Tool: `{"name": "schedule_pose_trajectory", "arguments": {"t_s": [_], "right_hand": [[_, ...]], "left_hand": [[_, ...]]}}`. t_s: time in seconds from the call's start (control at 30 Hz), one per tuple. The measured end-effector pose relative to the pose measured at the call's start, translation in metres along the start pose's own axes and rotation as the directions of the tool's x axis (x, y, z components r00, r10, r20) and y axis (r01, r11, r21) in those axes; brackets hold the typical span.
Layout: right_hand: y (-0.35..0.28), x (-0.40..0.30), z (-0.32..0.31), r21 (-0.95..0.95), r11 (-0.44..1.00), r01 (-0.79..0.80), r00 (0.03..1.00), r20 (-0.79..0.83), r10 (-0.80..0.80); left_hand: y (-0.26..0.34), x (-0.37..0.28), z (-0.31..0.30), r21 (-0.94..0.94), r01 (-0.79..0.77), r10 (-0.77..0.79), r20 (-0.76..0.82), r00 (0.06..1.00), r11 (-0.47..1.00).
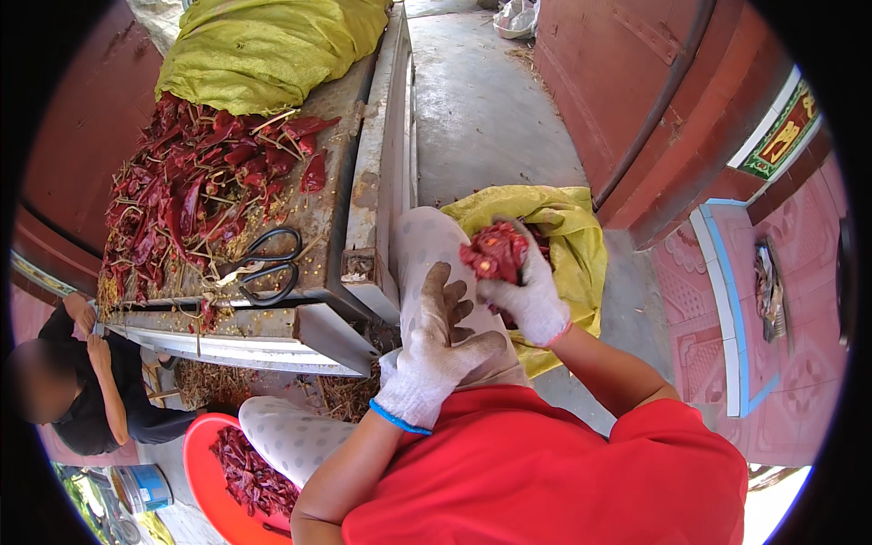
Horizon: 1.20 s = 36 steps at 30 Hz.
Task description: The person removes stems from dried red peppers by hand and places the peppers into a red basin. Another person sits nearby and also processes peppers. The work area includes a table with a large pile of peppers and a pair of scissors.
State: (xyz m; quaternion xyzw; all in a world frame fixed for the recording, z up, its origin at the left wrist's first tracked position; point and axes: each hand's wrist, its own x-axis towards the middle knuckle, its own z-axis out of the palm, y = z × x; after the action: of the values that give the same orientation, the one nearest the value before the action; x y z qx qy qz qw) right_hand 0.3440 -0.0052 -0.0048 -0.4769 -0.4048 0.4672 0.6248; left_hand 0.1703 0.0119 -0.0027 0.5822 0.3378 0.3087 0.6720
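A bunch of dried red chilli peppers [496,253] is clasped in my right hand [535,293], which wears a white knit glove. It is held over the mouth of a yellow woven sack [579,235], where more red peppers show partly behind the hand. My left hand [443,334], in a soiled white glove with a blue cuff, hovers above my lap with fingers spread and nothing in it. On the worn table to the left lies a heap of dried red chillies [184,191] with pale stems. Black-handled scissors [269,269] rest near the table's corner, their blades partly covered.
A full yellow-green sack [272,51] lies at the table's far end. Beside my left leg stands a red basin [204,470] holding cut chillies. A person in dark clothes [102,381] sits at the left. Red metal doors [613,88] flank the concrete floor [490,102].
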Motion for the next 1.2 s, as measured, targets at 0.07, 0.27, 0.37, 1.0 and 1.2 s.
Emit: {"name": "schedule_pose_trajectory", "arguments": {"t_s": [0.07, 0.27, 0.37, 1.0, 1.2], "right_hand": [[0.038, 0.021, -0.045, -0.099, 0.994, -0.036, 0.979, -0.201, 0.016], [0.144, 0.025, -0.178, -0.739, 0.411, -0.534, 0.844, -0.438, 0.309], [0.122, 0.048, -0.153, -0.322, 0.839, -0.439, 0.853, -0.443, 0.276], [-0.043, 0.209, 0.151, -0.501, -0.158, 0.851, 0.489, 0.865, -0.109], [-0.099, 0.120, 0.172, -0.331, 0.801, 0.499, 0.745, 0.636, -0.202]], "left_hand": [[-0.006, -0.001, -0.003, -0.179, 0.068, -0.070, -0.002, 0.998, 0.982], [-0.005, -0.036, -0.033, -0.401, 0.268, -0.158, 0.286, 0.945, 0.876], [0.012, -0.050, -0.043, -0.501, 0.250, -0.157, 0.221, 0.963, 0.828], [0.024, -0.115, -0.099, -0.713, -0.122, 0.024, -0.146, 0.989, 0.691], [0.024, -0.121, -0.104, -0.598, -0.216, 0.012, -0.326, 0.945, 0.772]]}}
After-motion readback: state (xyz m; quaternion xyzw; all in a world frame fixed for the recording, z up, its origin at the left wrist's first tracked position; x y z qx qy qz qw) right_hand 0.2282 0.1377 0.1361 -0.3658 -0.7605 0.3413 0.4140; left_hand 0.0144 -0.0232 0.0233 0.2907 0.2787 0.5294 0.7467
